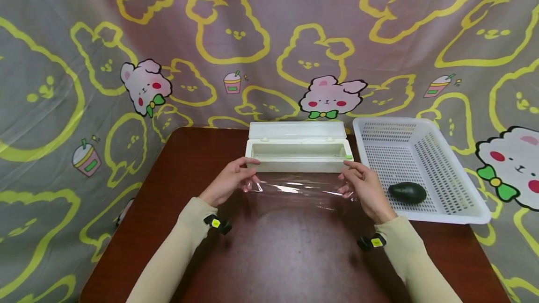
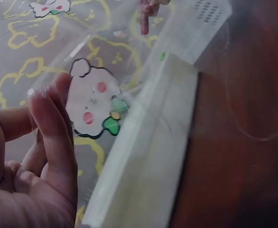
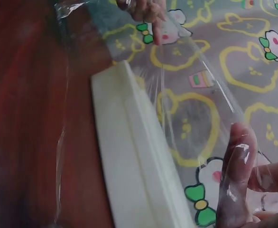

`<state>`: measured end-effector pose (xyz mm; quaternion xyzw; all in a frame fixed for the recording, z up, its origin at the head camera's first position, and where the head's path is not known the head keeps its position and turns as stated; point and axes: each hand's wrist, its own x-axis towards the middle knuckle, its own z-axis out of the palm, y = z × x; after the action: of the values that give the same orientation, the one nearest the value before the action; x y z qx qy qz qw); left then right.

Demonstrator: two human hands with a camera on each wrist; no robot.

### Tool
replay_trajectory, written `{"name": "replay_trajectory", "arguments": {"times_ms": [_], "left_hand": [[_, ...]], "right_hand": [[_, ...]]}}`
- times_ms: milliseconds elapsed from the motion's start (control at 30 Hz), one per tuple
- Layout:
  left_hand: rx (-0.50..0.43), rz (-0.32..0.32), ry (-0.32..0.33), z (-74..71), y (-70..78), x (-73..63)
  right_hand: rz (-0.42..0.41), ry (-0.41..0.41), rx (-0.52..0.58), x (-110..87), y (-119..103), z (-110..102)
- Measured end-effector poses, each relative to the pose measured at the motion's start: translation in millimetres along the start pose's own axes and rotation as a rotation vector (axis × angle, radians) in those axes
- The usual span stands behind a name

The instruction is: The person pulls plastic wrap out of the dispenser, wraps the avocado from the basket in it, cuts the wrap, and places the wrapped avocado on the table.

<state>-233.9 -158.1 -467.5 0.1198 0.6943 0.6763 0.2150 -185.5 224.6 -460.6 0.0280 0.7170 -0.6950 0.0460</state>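
A sheet of clear plastic wrap [image 1: 294, 189] stretches between both hands, over the table just in front of a long white wrap dispenser box [image 1: 300, 166]. My left hand [image 1: 229, 180] pinches the sheet's left end between thumb and fingers. At the other end, my right hand [image 1: 365, 186] pinches it the same way, the film lying over a fingertip in the right wrist view. The dispenser's lid [image 1: 296, 130] stands raised at the back, and a small green tab [image 1: 348, 156] sits at the right of its front edge. Loose film hangs below the hands.
On the right stands a white plastic basket [image 1: 459, 167] with slotted walls, holding a dark green avocado [image 1: 407, 192]. The dark brown table [image 1: 273, 256] runs back to a patterned cloth [image 1: 269, 102] hanging behind and at the left.
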Motion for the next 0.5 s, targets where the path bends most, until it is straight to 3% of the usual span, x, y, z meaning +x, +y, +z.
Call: {"name": "replay_trajectory", "arguments": {"times_ms": [267, 500], "left_hand": [[0.008, -0.09, -0.098, 6.1, -26.4, -27.4], [0.065, -0.132, -0.158, 11.9, -49.6, -34.8]], "right_hand": [[0.031, -0.047, -0.131, -21.7, 18, -4], [0.005, -0.061, -0.211, -33.6, 36, 5]]}}
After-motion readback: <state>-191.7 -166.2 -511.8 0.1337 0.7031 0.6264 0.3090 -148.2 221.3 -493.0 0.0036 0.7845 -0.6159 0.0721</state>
